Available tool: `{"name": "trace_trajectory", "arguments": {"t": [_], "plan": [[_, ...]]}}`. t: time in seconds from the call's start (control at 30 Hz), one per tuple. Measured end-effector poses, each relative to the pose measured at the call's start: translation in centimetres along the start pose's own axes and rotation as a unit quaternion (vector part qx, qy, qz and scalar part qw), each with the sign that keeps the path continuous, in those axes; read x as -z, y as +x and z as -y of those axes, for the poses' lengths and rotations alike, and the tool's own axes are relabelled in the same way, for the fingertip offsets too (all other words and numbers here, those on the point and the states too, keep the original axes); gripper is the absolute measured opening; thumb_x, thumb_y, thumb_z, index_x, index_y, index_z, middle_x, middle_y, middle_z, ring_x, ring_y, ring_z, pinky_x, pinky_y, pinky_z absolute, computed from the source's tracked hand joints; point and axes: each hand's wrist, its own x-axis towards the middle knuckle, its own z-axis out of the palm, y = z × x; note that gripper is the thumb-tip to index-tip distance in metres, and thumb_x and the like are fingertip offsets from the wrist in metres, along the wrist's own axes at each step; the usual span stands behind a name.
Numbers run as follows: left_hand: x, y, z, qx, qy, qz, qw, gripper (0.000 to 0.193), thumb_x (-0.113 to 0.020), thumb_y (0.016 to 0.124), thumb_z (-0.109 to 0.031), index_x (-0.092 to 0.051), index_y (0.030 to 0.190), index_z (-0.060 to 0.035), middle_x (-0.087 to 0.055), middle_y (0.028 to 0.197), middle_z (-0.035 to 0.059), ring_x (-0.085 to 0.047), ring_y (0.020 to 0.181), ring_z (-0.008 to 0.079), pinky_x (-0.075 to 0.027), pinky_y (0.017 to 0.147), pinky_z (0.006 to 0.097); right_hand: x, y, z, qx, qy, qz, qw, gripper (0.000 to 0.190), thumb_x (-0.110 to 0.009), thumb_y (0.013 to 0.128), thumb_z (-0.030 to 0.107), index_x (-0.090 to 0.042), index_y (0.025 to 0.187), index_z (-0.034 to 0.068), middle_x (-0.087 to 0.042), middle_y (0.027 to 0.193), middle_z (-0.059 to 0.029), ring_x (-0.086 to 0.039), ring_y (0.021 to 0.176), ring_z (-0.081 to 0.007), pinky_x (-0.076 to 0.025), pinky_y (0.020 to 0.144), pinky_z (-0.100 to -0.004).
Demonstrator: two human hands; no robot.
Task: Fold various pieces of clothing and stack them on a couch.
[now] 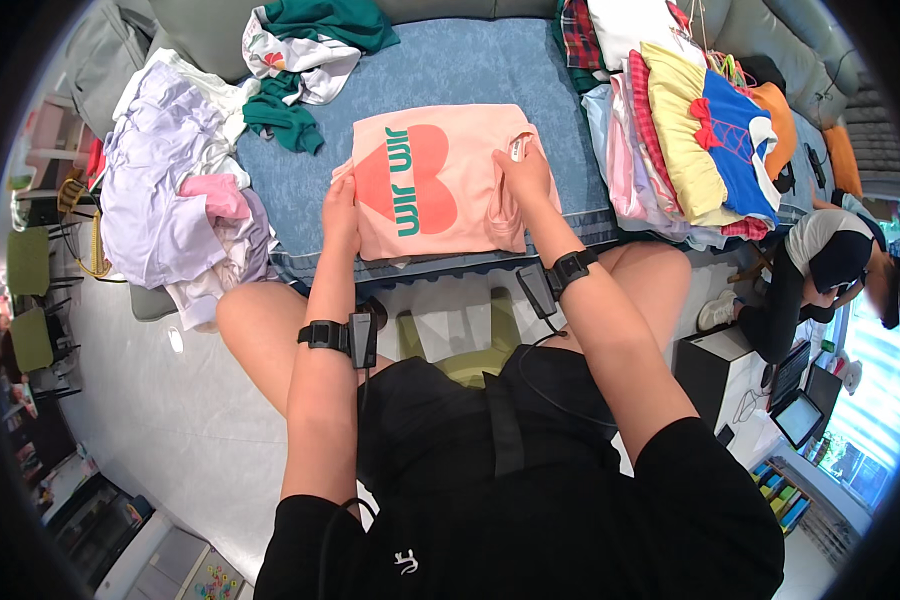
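A pink T-shirt (471,196) with a heart print and green lettering lies folded into a rough rectangle on the blue sofa seat (461,64) before me. My left hand (340,214) grips its left edge, the fingers partly hidden at the fabric. At the opposite end, my right hand (526,174) holds the shirt beside its neckline, where a white label shows. Some loose fabric bunches just below that hand.
Rumpled lilac and white clothes (161,172) are heaped at the left. Behind them lies a green and white garment (300,67). Stacked clothes (675,142) stand at the right, a blue-and-yellow costume on top. Farther right, a person (825,251) sits bent forward near a desk (735,375).
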Motion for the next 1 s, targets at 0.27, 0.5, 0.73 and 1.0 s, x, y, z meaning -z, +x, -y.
{"name": "trace_trajectory", "arguments": {"t": [0.27,0.5,0.73,1.0], "plan": [[-1.9,-1.6,-2.6,-0.127,0.108,-0.044,0.985,0.031,-0.051,0.093,-0.004,-0.051,0.123,0.0012,-0.067,0.104,0.0132,-0.063,0.089,0.0133,-0.05,0.078,0.0265,0.2,1.8,2.8,0.087,0.153,0.053,0.983,0.035,-0.068,0.076,0.019,-0.059,0.104,0.0,-0.065,0.095,-0.0161,-0.063,0.089,-0.0284,-0.047,0.078,-0.0343],[0.3,-2.3,-2.2,-0.101,0.173,-0.136,0.97,0.042,-0.058,0.088,-0.008,-0.047,0.127,0.0002,-0.067,0.097,0.0132,-0.062,0.087,0.0125,-0.048,0.076,0.0255,-1.5,1.8,0.9,0.056,0.15,0.076,0.984,0.03,-0.065,0.077,0.012,-0.062,0.106,0.003,-0.067,0.089,-0.0119,-0.065,0.081,-0.024,-0.049,0.073,-0.0337],[-0.8,-3.1,-2.0,-0.191,0.387,-0.19,0.882,0.055,-0.067,0.085,-0.021,-0.045,0.128,0.0038,-0.062,0.109,0.0191,-0.061,0.096,0.0194,-0.047,0.081,0.0302,0.8,2.2,-3.2,-0.06,0.233,0.073,0.968,0.036,-0.068,0.074,0.009,-0.063,0.108,0.002,-0.067,0.086,-0.0097,-0.064,0.078,-0.0172,-0.051,0.071,-0.0299],[-0.4,-3.0,-2.8,0.034,0.185,-0.029,0.982,0.053,-0.072,0.081,-0.023,-0.051,0.122,0.0028,-0.063,0.112,0.0164,-0.063,0.096,0.0243,-0.05,0.085,0.035,2.1,1.8,-4.8,-0.048,0.113,0.048,0.991,0.05,-0.07,0.078,0.03,-0.06,0.115,-0.001,-0.067,0.101,-0.0145,-0.065,0.091,-0.0226,-0.05,0.079,-0.0318]]}}
